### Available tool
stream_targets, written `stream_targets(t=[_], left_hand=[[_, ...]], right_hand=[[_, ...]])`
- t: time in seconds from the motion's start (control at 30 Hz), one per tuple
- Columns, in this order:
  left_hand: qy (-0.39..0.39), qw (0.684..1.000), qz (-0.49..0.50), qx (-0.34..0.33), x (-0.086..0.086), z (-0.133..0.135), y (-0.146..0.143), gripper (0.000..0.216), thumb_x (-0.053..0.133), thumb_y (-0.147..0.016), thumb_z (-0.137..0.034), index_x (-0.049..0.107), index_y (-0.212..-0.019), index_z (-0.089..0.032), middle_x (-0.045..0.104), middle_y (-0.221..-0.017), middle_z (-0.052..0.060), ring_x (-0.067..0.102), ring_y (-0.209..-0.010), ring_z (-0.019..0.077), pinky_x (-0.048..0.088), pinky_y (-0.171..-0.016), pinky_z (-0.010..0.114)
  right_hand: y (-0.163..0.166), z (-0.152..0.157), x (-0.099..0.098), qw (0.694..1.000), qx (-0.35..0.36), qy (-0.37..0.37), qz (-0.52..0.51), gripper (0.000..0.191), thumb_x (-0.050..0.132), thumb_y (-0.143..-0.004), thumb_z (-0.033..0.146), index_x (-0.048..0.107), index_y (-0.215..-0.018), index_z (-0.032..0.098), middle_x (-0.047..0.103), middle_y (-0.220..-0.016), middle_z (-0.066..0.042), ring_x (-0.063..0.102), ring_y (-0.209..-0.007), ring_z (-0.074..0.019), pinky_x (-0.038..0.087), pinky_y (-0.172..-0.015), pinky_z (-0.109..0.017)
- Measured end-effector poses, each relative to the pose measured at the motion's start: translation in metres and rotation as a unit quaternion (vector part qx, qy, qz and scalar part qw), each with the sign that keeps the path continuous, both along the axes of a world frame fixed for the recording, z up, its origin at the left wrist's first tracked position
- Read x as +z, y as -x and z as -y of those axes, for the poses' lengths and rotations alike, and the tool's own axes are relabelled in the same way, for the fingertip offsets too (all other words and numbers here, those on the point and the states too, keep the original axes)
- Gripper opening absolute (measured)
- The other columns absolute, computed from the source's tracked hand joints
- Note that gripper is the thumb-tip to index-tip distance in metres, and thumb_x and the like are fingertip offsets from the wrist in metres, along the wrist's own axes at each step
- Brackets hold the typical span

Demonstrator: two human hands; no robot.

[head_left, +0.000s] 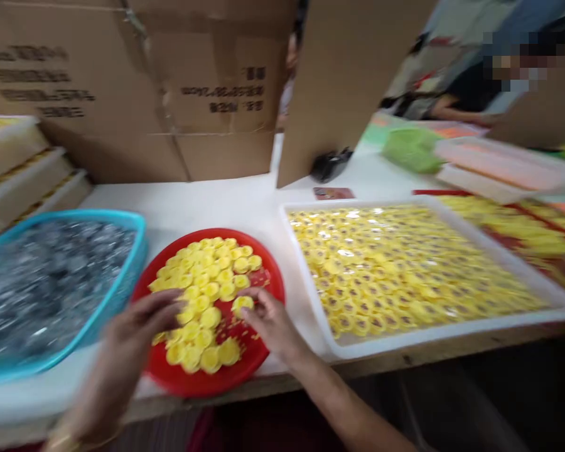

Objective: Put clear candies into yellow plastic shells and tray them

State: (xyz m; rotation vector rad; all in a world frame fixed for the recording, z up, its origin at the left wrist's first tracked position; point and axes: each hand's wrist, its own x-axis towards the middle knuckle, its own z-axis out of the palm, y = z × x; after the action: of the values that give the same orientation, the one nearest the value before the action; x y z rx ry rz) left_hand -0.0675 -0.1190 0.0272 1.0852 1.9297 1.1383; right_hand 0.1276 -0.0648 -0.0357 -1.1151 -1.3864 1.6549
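Observation:
A round red tray (275, 276) holds a heap of small round yellow pieces (202, 270), shallow and cup-like, with yellow crumbs on its bare right part. My right hand (275, 323) is over the tray's right side, with thumb and fingers pinched on one yellow piece (243, 305). At the heap's left edge is my left hand (127, 339), blurred by motion. Its fingers are stretched toward the pieces and look apart, with nothing visible in them. Whether they touch the heap cannot be made out.
Left stands a blue basket (144, 238) of clear plastic pieces, with stacked white trays (23, 169) behind. Right lies a white tray (311, 307) of yellow pieces with dark centres. Cardboard (216, 75) walls the back. Beyond are green and pink containers (412, 150) and a person (471, 94).

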Motion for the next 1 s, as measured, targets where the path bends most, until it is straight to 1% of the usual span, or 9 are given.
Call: stream_targets(t=[0.07,0.17,0.33,0.47,0.53,0.67,0.8,0.9,1.0], left_hand=[[0.023,0.991,0.13,-0.027,-0.013,0.0,-0.014,0.041,0.072,-0.068,-0.046,0.07,-0.095,-0.016,0.072,-0.079,0.004,0.065,-0.066,0.0174,0.054,-0.06,0.029],[-0.016,0.976,0.214,-0.042,-0.032,-0.006,-0.032,0.034,0.07,-0.07,-0.035,0.067,-0.096,-0.014,0.066,-0.066,0.0,0.059,-0.054,0.0116,0.049,-0.052,0.024],[-0.048,0.986,0.155,-0.042,-0.039,-0.004,-0.038,0.024,0.068,-0.073,-0.026,0.065,-0.095,-0.016,0.064,-0.071,-0.001,0.061,-0.062,0.0103,0.048,-0.058,0.021],[-0.072,0.995,0.053,-0.048,-0.036,0.001,-0.036,0.017,0.067,-0.074,-0.022,0.064,-0.09,-0.017,0.064,-0.071,-0.002,0.059,-0.063,0.0092,0.047,-0.061,0.02],[-0.079,0.995,0.04,-0.047,-0.035,0.002,-0.036,0.015,0.068,-0.075,-0.021,0.064,-0.089,-0.018,0.064,-0.069,-0.002,0.058,-0.062,0.0089,0.046,-0.06,0.02],[-0.076,0.984,0.159,-0.033,-0.036,0.002,-0.035,0.014,0.07,-0.075,-0.025,0.066,-0.086,-0.018,0.065,-0.074,-0.001,0.057,-0.065,0.0086,0.046,-0.061,0.019],[-0.03,0.946,0.323,-0.031,-0.041,0.003,-0.037,0.02,0.071,-0.076,-0.029,0.068,-0.09,-0.016,0.065,-0.071,0.0,0.055,-0.059,0.0076,0.043,-0.055,0.018],[-0.022,0.937,0.347,-0.008,-0.049,0.004,-0.046,0.024,0.073,-0.074,-0.029,0.068,-0.091,-0.014,0.066,-0.071,0.001,0.056,-0.058,0.0079,0.044,-0.054,0.019],[-0.052,0.936,0.348,0.02,-0.055,0.006,-0.06,0.023,0.073,-0.073,-0.029,0.067,-0.091,-0.014,0.065,-0.071,0.0,0.057,-0.058,0.0076,0.044,-0.052,0.018]], right_hand=[[0.0,0.001,0.001,1.0,0.014,0.009,-0.015,0.03,0.065,-0.079,0.033,0.059,-0.107,0.023,0.063,-0.107,-0.003,0.061,-0.088,-0.015,0.05,-0.079,-0.028],[-0.001,0.002,0.001,0.999,0.033,0.017,-0.014,0.034,0.065,-0.08,0.035,0.058,-0.11,0.023,0.063,-0.113,-0.005,0.062,-0.097,-0.0174,0.05,-0.086,-0.031],[-0.002,0.005,0.004,0.999,0.021,0.021,-0.023,0.036,0.067,-0.078,0.035,0.055,-0.111,0.024,0.06,-0.122,-0.006,0.06,-0.105,-0.0185,0.05,-0.089,-0.03],[0.002,0.003,0.001,0.999,0.024,0.023,-0.016,0.033,0.067,-0.079,0.034,0.056,-0.108,0.023,0.063,-0.114,-0.006,0.06,-0.104,-0.0185,0.048,-0.09,-0.032],[0.003,0.001,-0.001,0.999,0.027,0.027,-0.012,0.033,0.067,-0.078,0.034,0.057,-0.108,0.022,0.064,-0.11,-0.005,0.06,-0.1,-0.0185,0.048,-0.089,-0.032],[0.004,0.002,-0.003,0.999,0.016,0.037,-0.027,0.034,0.069,-0.077,0.033,0.057,-0.107,0.023,0.064,-0.107,-0.004,0.061,-0.099,-0.0185,0.048,-0.088,-0.033],[0.005,0.005,-0.001,0.996,0.012,0.062,-0.064,0.033,0.07,-0.077,0.032,0.059,-0.107,0.023,0.065,-0.108,-0.004,0.061,-0.101,-0.0189,0.048,-0.092,-0.034],[0.007,0.008,0.0,0.99,-0.009,0.089,-0.11,0.032,0.067,-0.08,0.034,0.06,-0.108,0.024,0.066,-0.105,-0.003,0.062,-0.1,-0.0179,0.047,-0.094,-0.035],[0.012,0.01,-0.001,0.973,-0.079,0.133,-0.171,0.024,0.067,-0.08,0.038,0.063,-0.098,0.023,0.066,-0.097,-0.001,0.062,-0.095,-0.0166,0.05,-0.089,-0.034]])
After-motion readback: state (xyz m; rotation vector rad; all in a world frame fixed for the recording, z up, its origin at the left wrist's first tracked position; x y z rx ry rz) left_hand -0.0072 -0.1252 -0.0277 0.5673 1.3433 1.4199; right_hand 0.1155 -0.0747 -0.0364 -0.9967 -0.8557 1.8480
